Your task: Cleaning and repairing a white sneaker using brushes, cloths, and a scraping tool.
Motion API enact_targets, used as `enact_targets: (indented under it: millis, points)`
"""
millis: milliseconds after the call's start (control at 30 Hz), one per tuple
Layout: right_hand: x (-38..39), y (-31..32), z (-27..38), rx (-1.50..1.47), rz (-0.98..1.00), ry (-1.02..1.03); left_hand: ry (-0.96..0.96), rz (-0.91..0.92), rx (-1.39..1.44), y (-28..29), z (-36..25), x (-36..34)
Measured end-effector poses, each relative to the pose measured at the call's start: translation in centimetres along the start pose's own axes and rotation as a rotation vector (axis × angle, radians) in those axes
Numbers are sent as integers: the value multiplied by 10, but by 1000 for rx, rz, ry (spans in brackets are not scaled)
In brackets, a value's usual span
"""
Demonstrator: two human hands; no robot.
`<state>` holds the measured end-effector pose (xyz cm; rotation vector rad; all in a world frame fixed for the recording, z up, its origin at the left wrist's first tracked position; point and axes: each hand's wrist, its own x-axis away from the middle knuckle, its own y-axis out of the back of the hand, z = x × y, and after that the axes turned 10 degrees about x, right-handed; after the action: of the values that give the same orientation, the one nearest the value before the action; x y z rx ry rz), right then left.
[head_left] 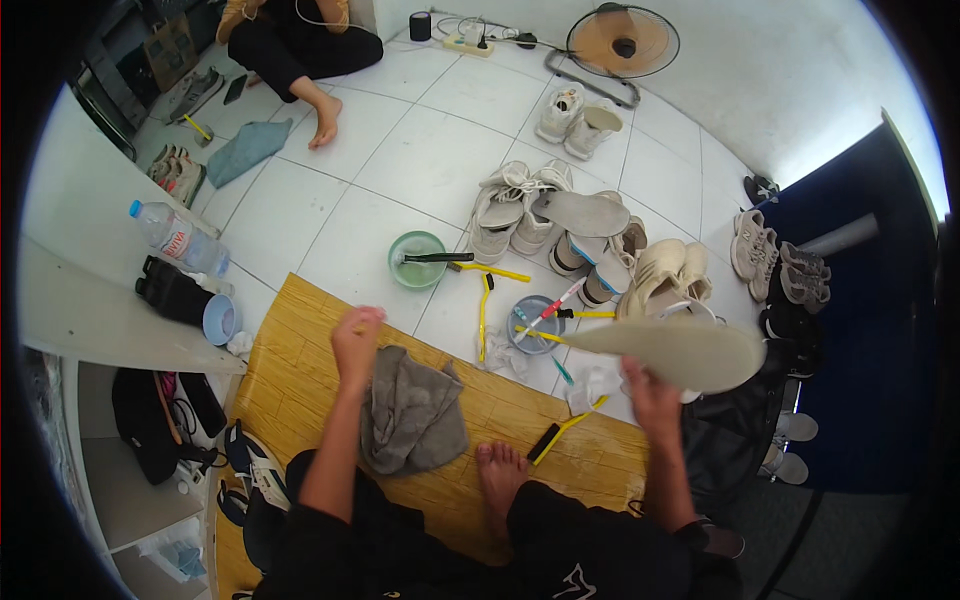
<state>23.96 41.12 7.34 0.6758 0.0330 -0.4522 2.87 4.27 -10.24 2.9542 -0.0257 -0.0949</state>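
Observation:
My right hand [655,400] is closed on the edge of a beige shoe insole [685,352], raised and tilted over the shoes and brushes at the right. My left hand [354,342] is up in the air with its fingers curled, and I see nothing in them. Below it a crumpled grey cloth [412,415] lies on the wood-patterned mat [290,370]. Between my hands and the shoes are a grey-blue bowl [522,340] with toothbrushes across it and a green bowl [398,262] with a dark-handled brush on its rim. A yellow-handled brush [575,425] lies near my foot.
Several light shoes [495,230] stand on the white tiles, one with a grey insole [585,213] on top. A fan [623,45] stands at the wall. Left are a water bottle [178,237] and a small blue bowl [221,319]. Another person [305,50] sits at the far left.

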Motion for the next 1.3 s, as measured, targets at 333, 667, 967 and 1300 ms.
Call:
enact_targets:
  millis: [333,667,967,1300]
  points:
    - [-346,-16,19,-132,-131,181,-10,-344,-816,13,56,-48]
    - [-544,-155,-118,453,-411,-166,111,-261,-857,12,42,-60]
    - [-555,-160,-149,533,-341,-194,107,-251,-840,13,44,-60]
    - [-569,-128,-198,861,-414,-103,65,-249,-780,0,47,-65]
